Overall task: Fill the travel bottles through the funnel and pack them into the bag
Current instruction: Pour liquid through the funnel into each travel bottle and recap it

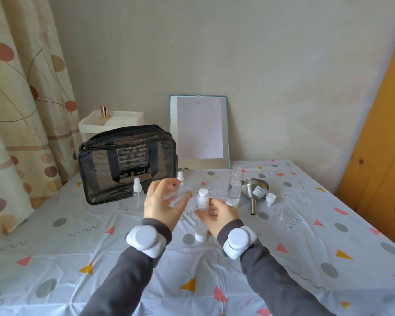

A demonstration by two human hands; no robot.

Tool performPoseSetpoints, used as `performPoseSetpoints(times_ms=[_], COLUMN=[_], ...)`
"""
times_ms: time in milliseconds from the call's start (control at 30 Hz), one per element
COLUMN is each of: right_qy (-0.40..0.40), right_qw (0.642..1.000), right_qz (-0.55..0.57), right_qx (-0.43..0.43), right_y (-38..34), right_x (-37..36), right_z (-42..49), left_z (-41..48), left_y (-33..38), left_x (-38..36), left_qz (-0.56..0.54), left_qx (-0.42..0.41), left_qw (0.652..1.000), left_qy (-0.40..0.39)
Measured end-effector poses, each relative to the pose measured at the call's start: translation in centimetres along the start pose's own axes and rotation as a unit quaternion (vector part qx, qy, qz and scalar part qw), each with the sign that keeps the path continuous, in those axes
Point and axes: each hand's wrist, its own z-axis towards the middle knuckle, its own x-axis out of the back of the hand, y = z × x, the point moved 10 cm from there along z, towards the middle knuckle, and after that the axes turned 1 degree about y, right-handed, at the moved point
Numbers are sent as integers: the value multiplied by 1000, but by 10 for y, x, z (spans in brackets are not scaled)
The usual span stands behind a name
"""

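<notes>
Left hand (pixel 162 201) is curled round a small clear bottle (pixel 178 194), kinda blurry. Right hand (pixel 220 214) has its fingers wrapped on an upright white-capped bottle (pixel 203 197). The black see-through bag (pixel 128 163) sits at 10 o'clock from the hands. The steel funnel (pixel 253 190) lies at 2 o'clock, just beside an open clear bottle (pixel 235 188).

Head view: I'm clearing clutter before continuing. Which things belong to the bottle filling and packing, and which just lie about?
Job: funnel, bag, spray bottle, open bottle, white-capped bottle, clear bottle, loose cap.
Lying about: paper board, white organiser, curtain.
</notes>
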Motion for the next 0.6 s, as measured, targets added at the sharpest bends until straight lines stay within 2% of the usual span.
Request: performPoseSetpoints(times_ms=[267,433,600], right_qy=[2,-12,-22], right_qw=[1000,1000,999], right_qz=[3,1,-22], right_qx=[15,10,22], right_y=[-2,-4,-13], right_x=[0,-1,2], right_z=[1,-2,-6], left_z=[5,13,17], left_y=[5,1,23], left_x=[-16,-11,-22], left_qz=[58,29,67], left_qx=[15,73,-1], left_qw=[994,995,995], left_qy=[-88,-66,-78])
